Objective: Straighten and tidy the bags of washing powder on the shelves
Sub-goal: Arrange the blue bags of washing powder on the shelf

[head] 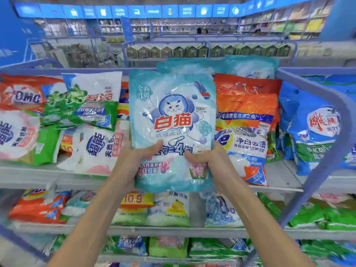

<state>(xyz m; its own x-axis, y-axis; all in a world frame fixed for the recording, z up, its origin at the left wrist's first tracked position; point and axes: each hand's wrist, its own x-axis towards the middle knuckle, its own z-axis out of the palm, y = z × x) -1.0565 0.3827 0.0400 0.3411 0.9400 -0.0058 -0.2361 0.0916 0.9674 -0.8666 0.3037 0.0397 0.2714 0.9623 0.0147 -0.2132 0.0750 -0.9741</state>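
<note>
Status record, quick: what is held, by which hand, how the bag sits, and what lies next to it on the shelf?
held item: light blue cat bag, upright, front toward the camera
left hand: grips the bag's lower left edge, thumb on the front
right hand: grips the lower right edge, thumb on the front
behind: teal bags on the upper shelf
right neighbour: orange bag, roughly upright
left neighbour: green-and-white bag, tilted, lying over other bags
task state: held bag not yet set down

Bare forearms point(90, 218); left grip point(131, 162), right grip point(210, 160) bare.
</note>
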